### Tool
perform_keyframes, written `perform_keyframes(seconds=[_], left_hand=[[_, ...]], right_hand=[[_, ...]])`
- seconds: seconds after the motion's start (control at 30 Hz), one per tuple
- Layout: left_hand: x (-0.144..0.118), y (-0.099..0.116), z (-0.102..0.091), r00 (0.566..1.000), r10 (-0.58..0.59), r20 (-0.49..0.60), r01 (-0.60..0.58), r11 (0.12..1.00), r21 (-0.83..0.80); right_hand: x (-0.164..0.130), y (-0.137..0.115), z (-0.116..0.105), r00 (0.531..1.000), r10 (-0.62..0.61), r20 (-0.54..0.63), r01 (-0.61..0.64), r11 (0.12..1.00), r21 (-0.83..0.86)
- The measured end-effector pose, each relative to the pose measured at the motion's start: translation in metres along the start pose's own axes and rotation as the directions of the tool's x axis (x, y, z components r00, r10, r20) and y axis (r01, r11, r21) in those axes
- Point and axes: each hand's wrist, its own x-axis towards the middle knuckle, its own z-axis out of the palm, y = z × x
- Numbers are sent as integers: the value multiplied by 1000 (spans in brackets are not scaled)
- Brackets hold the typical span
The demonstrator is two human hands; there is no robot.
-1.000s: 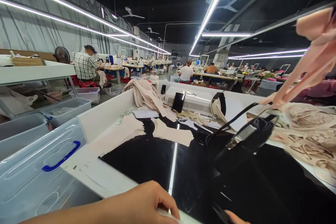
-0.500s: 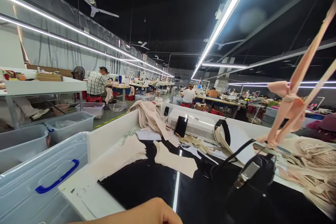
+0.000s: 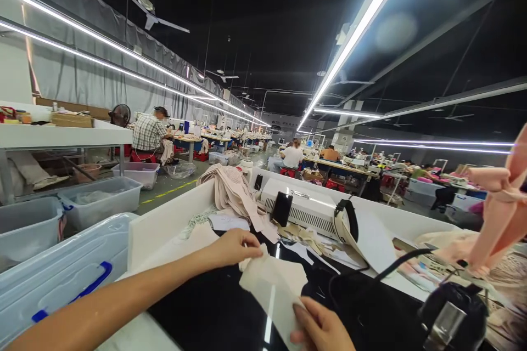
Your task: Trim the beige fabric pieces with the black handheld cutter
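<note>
A thin cream fabric piece [image 3: 263, 290] is stretched between my two hands over the glossy black tabletop [image 3: 214, 296]. My left hand [image 3: 239, 245] pinches its far upper corner, fingertips closed. My right hand [image 3: 323, 326] grips its near right edge between thumb and fingers, low in the view. Just behind the held piece lies another cream cut piece [image 3: 294, 274], partly covered by it. Beyond my left forearm, more flat cream pieces [image 3: 200, 238] are partly hidden.
Draped beige fabric [image 3: 233, 189] hangs over the white back rim. A white vented machine [image 3: 304, 203] stands behind a dark phone [image 3: 282, 208]. At right are a black cable [image 3: 395, 266], a black device [image 3: 453, 315] and a knotted pink strap [image 3: 500, 203]. A lidded plastic bin [image 3: 82, 263] sits left.
My left hand has reached forward to the cut pieces and taken a corner. My right hand has come into view holding the near edge. The view has shifted slightly.
</note>
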Motion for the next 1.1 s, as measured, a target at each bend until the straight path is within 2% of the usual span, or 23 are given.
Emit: perform_keyframes(seconds=[0.1, 0.2, 0.33, 0.43, 0.53, 0.83, 1.1], left_hand=[[32, -11, -9, 996, 34, -82, -32, 999, 24], [40, -26, -9, 988, 95, -121, -86, 993, 84], [23, -60, 5, 986, 152, -63, -137, 970, 203], [9, -83, 17, 986, 164, 38, -168, 950, 264], [4, -96, 24, 982, 173, 76, -188, 935, 302], [18, -95, 22, 967, 234, 99, -254, 897, 362], [12, -99, 26, 974, 194, 120, -227, 870, 438]], right_hand=[[47, -10, -10, 977, -111, -179, 102, 993, -57], [75, -11, -11, 935, -245, -258, 195, 960, -202], [80, 7, 4, 922, -338, -187, 242, 882, -405], [75, 26, 16, 935, -331, -126, 217, 817, -534], [70, 35, 22, 944, -317, -95, 184, 742, -645], [68, 27, 21, 943, -325, -74, 119, 537, -835], [65, 39, 33, 938, -338, -77, 82, 432, -898]])
